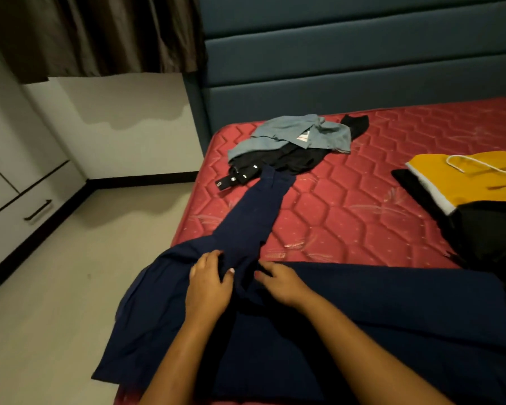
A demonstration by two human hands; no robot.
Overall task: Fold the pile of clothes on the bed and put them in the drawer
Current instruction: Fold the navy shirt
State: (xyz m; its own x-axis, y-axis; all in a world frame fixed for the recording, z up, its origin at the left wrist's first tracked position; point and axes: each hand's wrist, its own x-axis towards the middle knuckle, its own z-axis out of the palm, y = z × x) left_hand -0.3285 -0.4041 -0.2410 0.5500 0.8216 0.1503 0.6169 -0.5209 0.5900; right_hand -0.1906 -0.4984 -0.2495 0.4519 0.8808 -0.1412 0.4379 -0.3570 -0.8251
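Observation:
A dark navy garment (348, 314) lies spread over the near edge of the red mattress (362, 206), one long part stretching toward the pile and one side hanging off the bed's left edge. My left hand (209, 280) grips a fold of the navy cloth between thumb and fingers. My right hand (281, 283) rests on the same cloth just to the right, fingers fairly straight and pointing left. Farther back sits the pile: a light blue-grey garment (292, 134) on top of a black garment (287, 162) with snap buttons.
A yellow and white garment (465, 178) with a white cord lies on black cloth (491, 229) at the right edge. A dark padded headboard (362, 68) stands behind. At left, a white cabinet with drawers and a black handle (38, 210) stands beside the pale floor (79, 273).

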